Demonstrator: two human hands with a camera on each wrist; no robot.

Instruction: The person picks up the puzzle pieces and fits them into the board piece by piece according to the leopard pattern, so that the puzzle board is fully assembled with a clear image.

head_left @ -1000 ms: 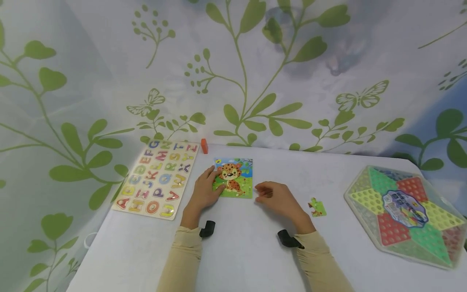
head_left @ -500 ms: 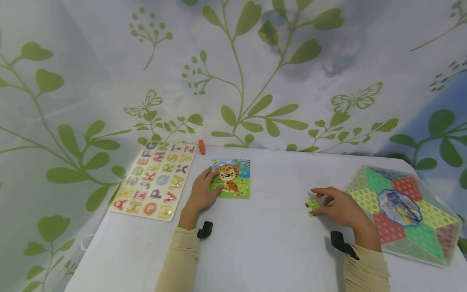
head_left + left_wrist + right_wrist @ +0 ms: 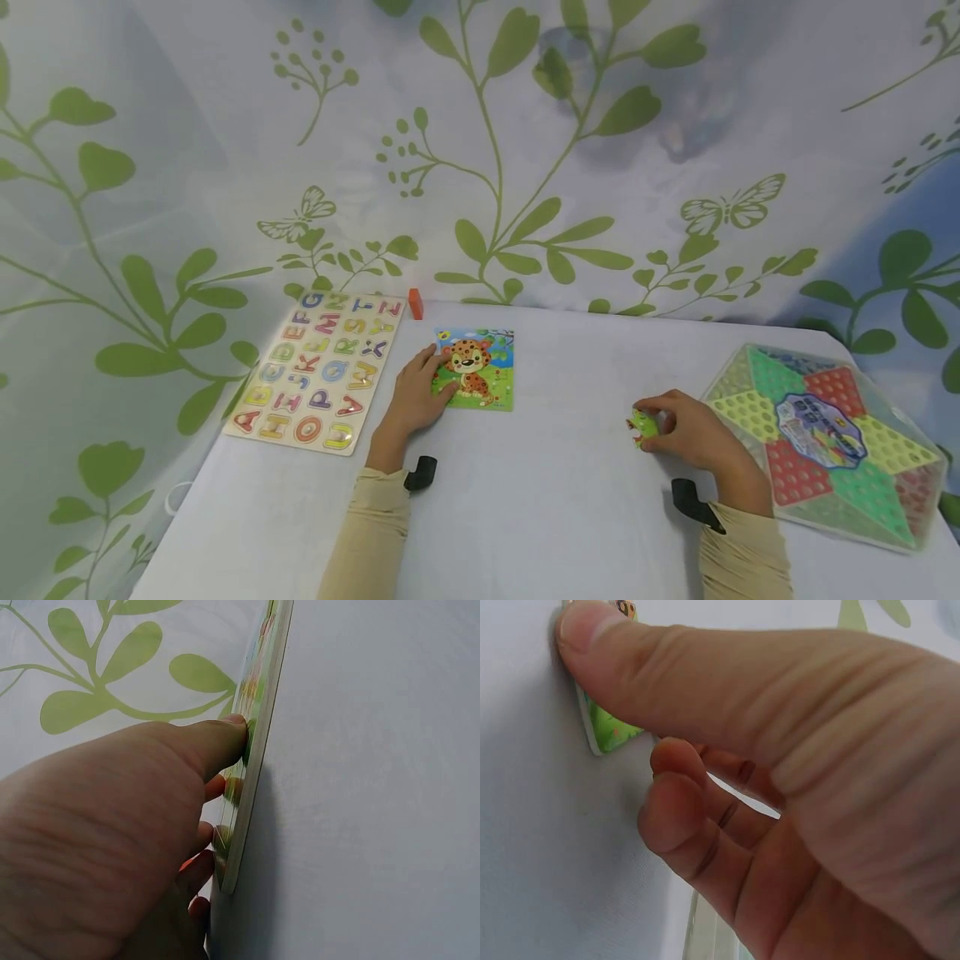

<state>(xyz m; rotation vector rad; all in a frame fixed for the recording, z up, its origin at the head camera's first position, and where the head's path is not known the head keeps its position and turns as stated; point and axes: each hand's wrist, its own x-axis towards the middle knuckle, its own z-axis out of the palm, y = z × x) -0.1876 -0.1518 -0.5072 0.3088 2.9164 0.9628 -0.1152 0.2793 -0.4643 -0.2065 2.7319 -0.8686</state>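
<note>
A square puzzle (image 3: 487, 379) with a cartoon leopard picture lies mid-table in the head view. My left hand (image 3: 418, 396) rests on its left side, thumb and fingertips touching the picture face, as the left wrist view shows beside the puzzle's edge (image 3: 259, 742). To the right, my right hand (image 3: 690, 433) pinches a small green puzzle piece (image 3: 642, 427) between thumb and forefinger. Up close in the right wrist view, the thumb covers part of the green piece (image 3: 607, 731), and the other fingers curl below it. Whether the piece is off the table is hard to tell.
A wooden alphabet board (image 3: 318, 367) lies left of the left hand. Behind, near the patterned cloth wall (image 3: 480, 150), stands a small orange block (image 3: 416, 304). A hexagonal Chinese checkers board in clear wrap (image 3: 821, 446) sits right, close to the right hand.
My right hand has moved right from beside the leopard puzzle to the small piece, and its fingers have closed on it. The left hand stays on the puzzle.
</note>
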